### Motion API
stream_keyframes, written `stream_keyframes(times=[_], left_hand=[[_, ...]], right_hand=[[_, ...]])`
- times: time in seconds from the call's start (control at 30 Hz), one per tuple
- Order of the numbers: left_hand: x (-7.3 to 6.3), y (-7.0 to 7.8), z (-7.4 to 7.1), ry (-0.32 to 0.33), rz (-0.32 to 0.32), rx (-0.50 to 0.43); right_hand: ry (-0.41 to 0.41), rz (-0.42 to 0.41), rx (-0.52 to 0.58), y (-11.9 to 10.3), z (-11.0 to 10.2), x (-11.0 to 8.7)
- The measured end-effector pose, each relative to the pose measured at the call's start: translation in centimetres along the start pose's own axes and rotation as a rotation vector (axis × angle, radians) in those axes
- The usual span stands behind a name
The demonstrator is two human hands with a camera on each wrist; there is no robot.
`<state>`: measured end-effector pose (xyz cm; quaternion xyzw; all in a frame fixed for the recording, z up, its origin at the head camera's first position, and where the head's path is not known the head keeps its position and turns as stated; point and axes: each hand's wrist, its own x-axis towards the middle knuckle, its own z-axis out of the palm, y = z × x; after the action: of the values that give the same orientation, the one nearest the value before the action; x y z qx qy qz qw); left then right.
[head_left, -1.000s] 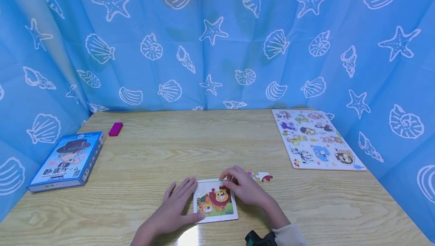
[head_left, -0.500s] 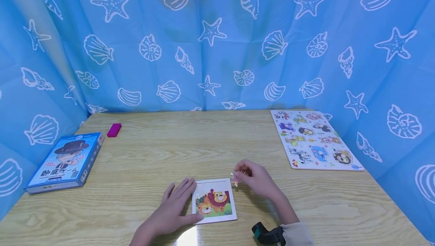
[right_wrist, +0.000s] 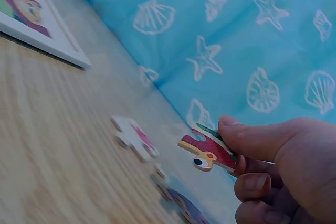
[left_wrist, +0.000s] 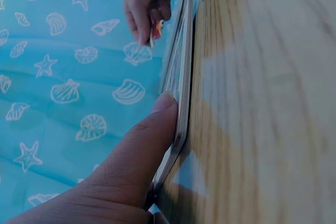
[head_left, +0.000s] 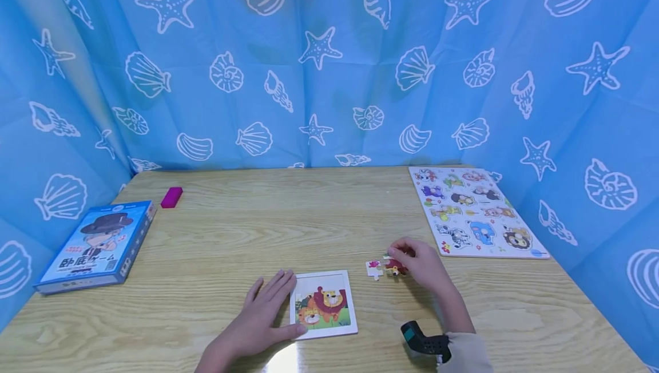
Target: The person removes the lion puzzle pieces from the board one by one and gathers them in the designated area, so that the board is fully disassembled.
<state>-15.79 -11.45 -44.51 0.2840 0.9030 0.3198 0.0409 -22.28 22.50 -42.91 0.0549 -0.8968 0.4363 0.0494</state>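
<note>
A square white-framed lion jigsaw puzzle (head_left: pixel 352 310) lies partly filled on the table, its upper strip bare. My left hand (head_left: pixel 262 316) rests beside it with fingers stretched along its left edge; the thumb (left_wrist: pixel 142 140) presses on the near corner of the frame. To the right of the frame, my right hand (head_left: pixel 422 264) pinches a dark red puzzle piece (right_wrist: pixel 212 150) bearing an eye and a green edge, between thumb and fingers. Below that piece, a white puzzle piece (right_wrist: pixel 136 139) with a pink shape and a darker puzzle piece (right_wrist: pixel 181 203) lie on the tabletop.
An animal board (head_left: pixel 476 213) lies at the back right. On the left sit a blue game box (head_left: pixel 98 244) and a small magenta block (head_left: pixel 171 197). A blue shell-print curtain (head_left: pixel 319 92) encloses the wooden table (head_left: pixel 257 213). A black wrist strap (head_left: pixel 424 341) is on the right wrist.
My right hand has moved away from the puzzle's upper right corner, carrying a piece rightward over the loose pieces. That corner of the puzzle is now bare. The left hand stays put.
</note>
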Motion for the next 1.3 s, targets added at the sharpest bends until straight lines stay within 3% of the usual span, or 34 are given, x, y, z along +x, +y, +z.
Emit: stream_keyframes(times=[0.2, 0.63, 1.3], left_hand=[[0.0, 0.0, 0.0, 0.005, 0.005, 0.004], [0.0, 0.2, -0.1, 0.012, 0.010, -0.006], [0.0, 0.3, -0.1, 0.009, 0.007, 0.011]], right_hand=[[0.034, 0.089, 0.021, 1.0, -1.5, -0.2], [0.031, 0.260, -0.136, 1.8, -3.1, -0.8], [0.034, 0.289, -0.168, 1.9, -3.0, -1.0]])
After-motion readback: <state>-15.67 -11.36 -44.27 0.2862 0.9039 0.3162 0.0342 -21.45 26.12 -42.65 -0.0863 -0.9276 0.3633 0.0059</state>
